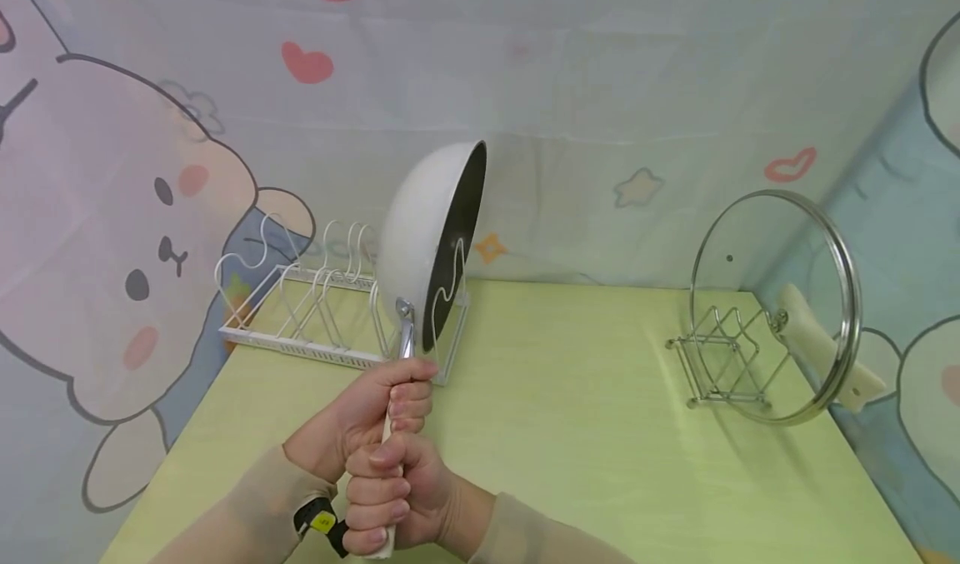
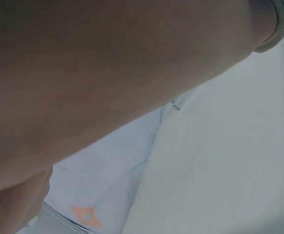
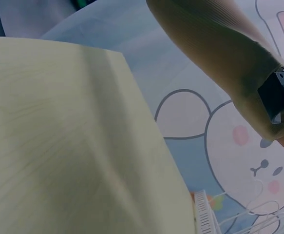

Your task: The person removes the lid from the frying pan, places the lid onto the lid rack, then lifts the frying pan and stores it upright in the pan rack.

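In the head view a white frying pan [image 1: 408, 231] with a dark inside is tipped up on edge, its inside facing right. Its lower part stands among the wires at the right end of a white wire rack [image 1: 300, 346], one bent wire crossing in front of the dark inside. My left hand [image 1: 378, 406] grips the pale handle near its metal neck. Just below, my right hand [image 1: 405, 489] wraps round the handle's lower end. A bare arm [image 2: 107, 73] fills much of the left wrist view; the right wrist view shows a sleeve [image 3: 219, 48] but not the pan.
At the table's right side, a glass lid [image 1: 768, 297] with a pale handle stands upright in a small metal wire rack [image 1: 727, 397]. The light green table [image 1: 562, 414] backs onto a printed cloth [image 1: 585, 131] with cartoon figures.
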Tool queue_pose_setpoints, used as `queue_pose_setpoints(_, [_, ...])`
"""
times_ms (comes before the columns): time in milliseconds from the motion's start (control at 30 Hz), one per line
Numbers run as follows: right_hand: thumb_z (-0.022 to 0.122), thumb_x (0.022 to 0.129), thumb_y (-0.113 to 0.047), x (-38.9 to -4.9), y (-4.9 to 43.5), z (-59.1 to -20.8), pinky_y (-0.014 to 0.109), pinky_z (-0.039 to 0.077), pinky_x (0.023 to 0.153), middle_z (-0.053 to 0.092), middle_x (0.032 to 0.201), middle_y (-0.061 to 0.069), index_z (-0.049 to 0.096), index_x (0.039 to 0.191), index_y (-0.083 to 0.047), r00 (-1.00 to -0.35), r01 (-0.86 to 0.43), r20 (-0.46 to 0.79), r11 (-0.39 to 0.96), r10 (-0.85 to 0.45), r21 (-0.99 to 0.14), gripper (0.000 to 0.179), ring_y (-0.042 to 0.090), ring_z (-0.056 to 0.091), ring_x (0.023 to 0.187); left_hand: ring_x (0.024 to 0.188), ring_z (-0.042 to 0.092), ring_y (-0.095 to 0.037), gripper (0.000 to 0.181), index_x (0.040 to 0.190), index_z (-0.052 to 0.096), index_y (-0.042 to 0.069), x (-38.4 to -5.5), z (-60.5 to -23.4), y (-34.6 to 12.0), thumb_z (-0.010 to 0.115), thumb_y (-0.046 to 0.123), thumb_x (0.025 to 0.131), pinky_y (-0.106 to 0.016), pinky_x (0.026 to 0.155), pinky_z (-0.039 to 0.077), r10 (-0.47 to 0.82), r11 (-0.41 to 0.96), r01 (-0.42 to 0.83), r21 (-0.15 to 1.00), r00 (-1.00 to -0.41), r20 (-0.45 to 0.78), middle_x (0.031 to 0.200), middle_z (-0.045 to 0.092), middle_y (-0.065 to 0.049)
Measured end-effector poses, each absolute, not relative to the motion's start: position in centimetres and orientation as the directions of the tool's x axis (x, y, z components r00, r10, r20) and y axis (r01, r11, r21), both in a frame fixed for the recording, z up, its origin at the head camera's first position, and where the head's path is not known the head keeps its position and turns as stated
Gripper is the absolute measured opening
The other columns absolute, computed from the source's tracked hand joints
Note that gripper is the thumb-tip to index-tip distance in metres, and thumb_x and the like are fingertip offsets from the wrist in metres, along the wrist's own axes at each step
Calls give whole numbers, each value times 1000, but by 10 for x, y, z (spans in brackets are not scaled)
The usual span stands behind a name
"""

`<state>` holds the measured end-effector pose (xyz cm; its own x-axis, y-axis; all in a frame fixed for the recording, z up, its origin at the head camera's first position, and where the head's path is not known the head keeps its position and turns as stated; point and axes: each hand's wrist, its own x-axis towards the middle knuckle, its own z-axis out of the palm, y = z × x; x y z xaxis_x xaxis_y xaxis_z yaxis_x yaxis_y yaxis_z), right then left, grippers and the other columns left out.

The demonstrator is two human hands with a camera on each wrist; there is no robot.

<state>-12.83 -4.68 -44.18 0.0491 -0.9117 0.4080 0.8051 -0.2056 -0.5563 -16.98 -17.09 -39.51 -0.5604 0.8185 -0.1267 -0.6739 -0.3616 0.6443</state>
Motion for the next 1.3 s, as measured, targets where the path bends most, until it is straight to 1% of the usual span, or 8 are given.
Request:
queue_pose_setpoints(200, [66,97,-45,-129,-44,-450,25,27,61,29,50,-12,35,62,-25,39,799,400,-212,-916,-563,51,5,29,48,47,43,2,53,63,33,18,-171,-405,-169,28,21,116,-11,47,43,813,-363,-673,644,-567,-135,54,42,13])
queue_pose_setpoints(400, [65,97,-45,-128,-42,-460,24,26,60,29,50,-12,35,62,-25,19,809,394,-217,-919,-546,50,5,27,47,47,42,2,51,64,33,19,-172,-416,-166,29,19,115,-11,46,35,798,-381,-673,634,-585,-142,54,42,14])
queue_pose_setpoints(500, [65,97,-44,-128,-41,-464,24,25,59,30,50,-13,35,62,-26,6,819,391,-220,-920,-529,49,5,26,47,46,42,2,50,65,33,19,-172,-420,-166,29,18,114,-11,46,36,789,-392,-669,632,-598,-143,54,42,14])
queue_pose_setpoints(667, [66,95,-43,-127,-40,-468,23,25,59,31,50,-14,36,62,-26,-2,831,374,-210,-927,-515,49,4,27,47,46,41,1,52,64,31,19,-172,-426,-166,27,20,115,-11,46,37,793,-387,-671,633,-592,-144,53,40,14])
queue_pose_setpoints(867, [66,95,-44,-127,-36,-473,23,26,60,33,51,-15,36,62,-25,-23,828,341,-209,-940,-520,48,3,29,47,48,38,1,51,65,33,19,-173,-431,-163,25,20,115,-11,47,35,793,-396,-669,629,-594,-132,54,44,15])
queue_pose_setpoints(1000, [64,95,-45,-126,-29,-480,23,27,58,34,51,-16,37,63,-26,-23,811,307,-198,-951,-551,47,3,31,47,49,35,0,49,67,36,19,-172,-439,-157,25,18,115,-11,48,40,777,-415,-645,642,-619,-119,54,45,15])
queue_pose_setpoints(1133, [64,95,-47,-126,-20,-485,22,29,56,36,51,-17,36,63,-26,-36,788,258,-186,-966,-587,47,1,34,46,50,39,1,48,68,41,20,-171,-446,-150,27,16,114,-12,52,47,753,-425,-618,661,-647,-121,54,47,15])
queue_pose_setpoints(1300, [64,93,-47,-126,-9,-487,21,31,53,35,50,-18,35,63,-27,-74,778,205,-185,-976,-600,46,-1,37,45,51,50,1,51,66,43,20,-174,-450,-143,29,17,115,-12,52,46,742,-426,-601,676,-660,-120,54,48,16])
